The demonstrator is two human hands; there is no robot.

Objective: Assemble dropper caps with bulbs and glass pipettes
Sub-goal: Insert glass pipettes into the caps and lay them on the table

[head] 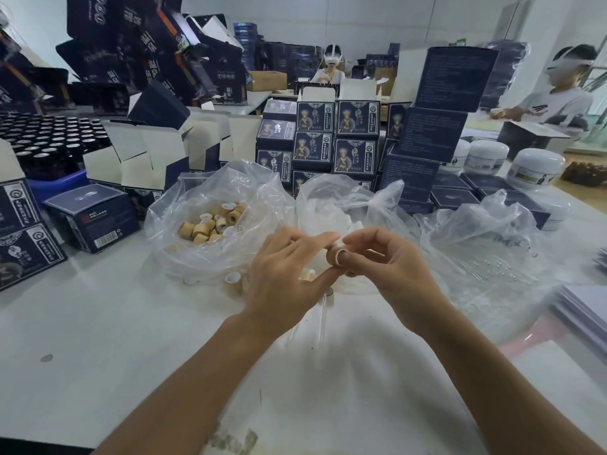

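Two plastic bags [230, 221] (caps [210, 224] inside) behind hands.

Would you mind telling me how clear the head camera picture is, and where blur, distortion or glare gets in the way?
Head view: even, soft lighting; the hands' faint shadow falls on the white table. Wide-angle distortion tilts the dark boxes at upper left. The right edge is smeared. The cap in the right hand is fairly sharp, the glass pipettes below the left hand barely visible. The clear bags show mild sheen.

Bare table [131, 323] lies near; plastic bags [203, 231] and boxes [335, 139] crowd behind.
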